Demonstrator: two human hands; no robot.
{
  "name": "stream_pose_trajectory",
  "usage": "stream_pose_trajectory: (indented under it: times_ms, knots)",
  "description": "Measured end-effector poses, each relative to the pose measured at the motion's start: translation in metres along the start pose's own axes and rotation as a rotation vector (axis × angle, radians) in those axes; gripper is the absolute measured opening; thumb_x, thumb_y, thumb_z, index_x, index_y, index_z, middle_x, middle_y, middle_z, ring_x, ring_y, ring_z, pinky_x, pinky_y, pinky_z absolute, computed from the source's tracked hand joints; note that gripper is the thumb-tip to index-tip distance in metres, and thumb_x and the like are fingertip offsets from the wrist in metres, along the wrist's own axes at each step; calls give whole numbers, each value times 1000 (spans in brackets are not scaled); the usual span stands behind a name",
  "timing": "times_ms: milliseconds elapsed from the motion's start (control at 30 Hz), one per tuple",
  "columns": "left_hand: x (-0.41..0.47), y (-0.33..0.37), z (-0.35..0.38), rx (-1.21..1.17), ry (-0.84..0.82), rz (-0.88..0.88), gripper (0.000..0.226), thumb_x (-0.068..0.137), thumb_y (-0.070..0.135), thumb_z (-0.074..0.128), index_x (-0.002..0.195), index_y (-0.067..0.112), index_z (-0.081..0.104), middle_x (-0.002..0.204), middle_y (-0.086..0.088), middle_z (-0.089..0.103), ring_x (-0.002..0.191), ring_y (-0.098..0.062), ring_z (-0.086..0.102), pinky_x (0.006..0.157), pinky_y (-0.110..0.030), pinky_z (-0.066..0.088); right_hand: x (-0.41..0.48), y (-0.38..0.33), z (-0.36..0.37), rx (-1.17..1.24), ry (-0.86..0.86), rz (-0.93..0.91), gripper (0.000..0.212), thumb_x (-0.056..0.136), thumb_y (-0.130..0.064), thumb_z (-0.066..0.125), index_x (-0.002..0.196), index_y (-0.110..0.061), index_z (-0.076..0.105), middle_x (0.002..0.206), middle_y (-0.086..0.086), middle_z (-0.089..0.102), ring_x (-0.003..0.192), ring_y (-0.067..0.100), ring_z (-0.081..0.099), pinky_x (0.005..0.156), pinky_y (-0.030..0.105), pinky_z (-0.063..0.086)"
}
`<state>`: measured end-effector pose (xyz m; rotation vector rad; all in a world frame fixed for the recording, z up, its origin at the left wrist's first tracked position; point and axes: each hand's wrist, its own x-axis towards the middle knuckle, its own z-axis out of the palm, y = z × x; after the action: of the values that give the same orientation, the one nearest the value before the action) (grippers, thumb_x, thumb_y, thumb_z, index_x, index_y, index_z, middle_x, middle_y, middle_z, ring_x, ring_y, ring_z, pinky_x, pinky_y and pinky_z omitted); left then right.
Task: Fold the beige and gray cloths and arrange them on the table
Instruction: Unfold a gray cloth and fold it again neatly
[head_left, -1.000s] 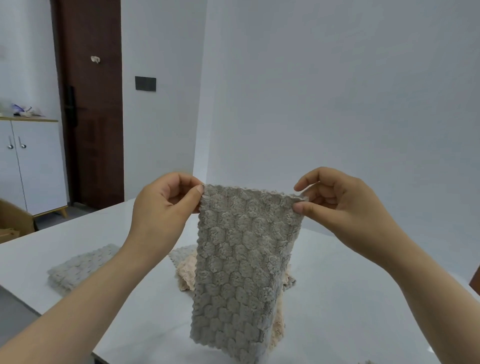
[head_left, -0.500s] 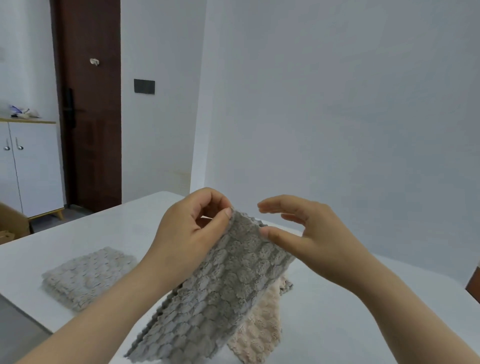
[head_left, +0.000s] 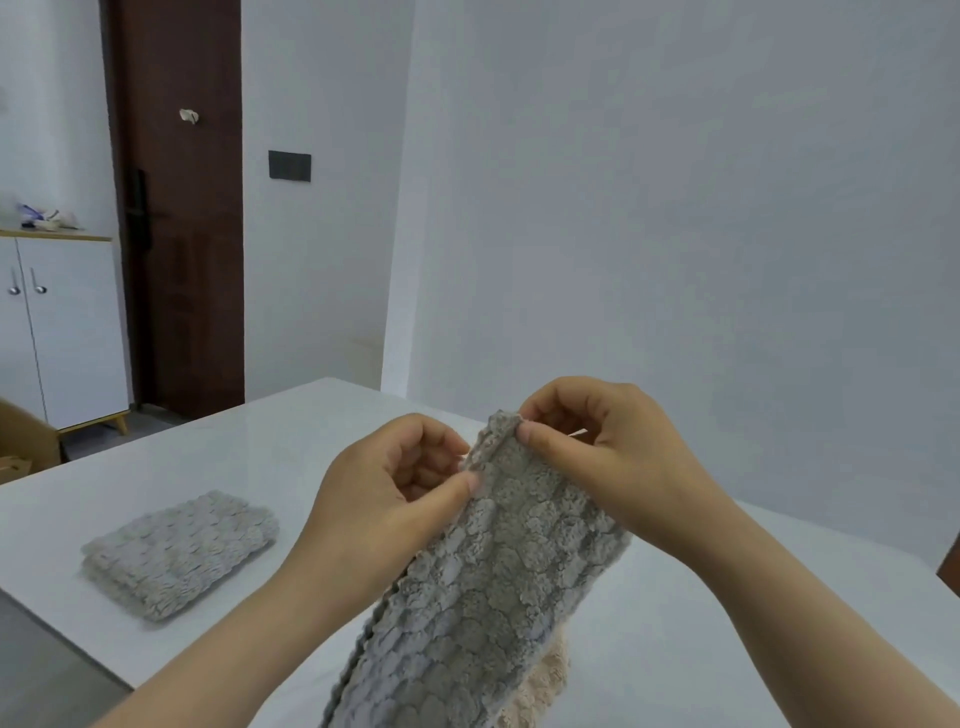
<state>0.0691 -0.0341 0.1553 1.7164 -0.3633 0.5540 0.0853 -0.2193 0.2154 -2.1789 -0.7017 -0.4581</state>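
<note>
Both hands have drawn together, left hand (head_left: 395, 483) and right hand (head_left: 597, 441) pinching the gray cloth (head_left: 483, 587) (soft, limp) by its top corners.

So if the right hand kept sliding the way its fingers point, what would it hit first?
The right hand points leftward along the top edge of the gray cloth, which it pinches. Next in line is probably the left hand, pinching the same edge close by, though depth is unclear.
</note>
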Motion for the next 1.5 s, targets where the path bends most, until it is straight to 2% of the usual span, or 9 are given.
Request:
stream_pose_trajectory:
  times_ms: [300, 467, 600, 767, 933, 1067, 1200, 1300, 1500]
  knots:
    - [-1, -3, 6, -17, 16, 65, 14, 78, 9, 74, 76, 19, 63, 71, -2, 68, 68, -24, 65, 63, -30, 54, 3, 3, 5, 3, -2, 34, 9, 84, -31, 70, 79, -23, 71, 73, -3, 71, 64, 5, 60, 58, 17, 46]
    - [-2, -5, 7, 2, -53, 39, 13, 73, 29, 75, 79, 21, 66, 71, -4, 67, 67, -23, 64, 64, -35, 54, 4, 4, 3, 26, 41, 25, 11, 85, -28, 69, 77, -21, 72, 71, 0, 69, 66, 14, 62, 60, 25, 48]
    - [-6, -12, 6, 50, -97, 12, 15, 76, 32, 75, 76, 20, 66, 65, -7, 62, 55, -14, 51, 55, -28, 43, 4, 5, -1, 40, 85, 15, 12, 86, -27, 69, 77, -20, 72, 69, 2, 67, 65, 20, 60, 58, 29, 47]
    - [-11, -17, 6, 101, -121, -12, 20, 78, 34, 74, 74, 15, 70, 64, -12, 60, 53, -9, 44, 53, -23, 37, 4, 8, -9, 70, 150, 31, 12, 86, -25, 69, 76, -20, 71, 70, 7, 68, 61, 10, 54, 57, 25, 43]
    - [-13, -26, 5, 145, -131, -41, 13, 79, 30, 74, 69, 21, 71, 63, -2, 64, 53, -6, 48, 55, -21, 40, 3, 13, -12, 70, 191, 38, 11, 86, -24, 69, 77, -20, 72, 74, 9, 70, 67, 22, 60, 58, 33, 48]
    - [-17, -32, 5, 169, -151, -52, 18, 79, 31, 73, 66, 18, 70, 55, 5, 54, 49, -3, 41, 53, -17, 36, 4, 17, -15, 65, 232, 35, 10, 86, -24, 69, 79, -18, 72, 77, 9, 71, 71, 27, 62, 59, 29, 48]
    - [-19, -38, 5, 199, -169, -50, 20, 79, 34, 72, 66, 19, 70, 57, 2, 57, 50, -2, 43, 53, -16, 36, 4, 19, -18, 64, 244, 41, 9, 86, -24, 69, 79, -19, 73, 77, 7, 71, 67, 13, 58, 61, 23, 45]
    - [-21, -45, 4, 233, -163, -59, 21, 80, 31, 72, 65, 17, 69, 62, -4, 60, 50, -2, 44, 53, -16, 37, 4, 21, -19, 64, 261, 41, 10, 86, -24, 69, 79, -19, 72, 78, 10, 71, 68, 14, 58, 62, 25, 46]
    - [-26, -62, 1, 301, -190, -108, 35, 82, 29, 71, 52, 20, 56, 47, 10, 43, 45, -4, 37, 48, -14, 28, 5, 26, -20, 55, 294, 55, 10, 86, -23, 69, 78, -18, 72, 78, 14, 70, 65, 11, 53, 59, 22, 42]
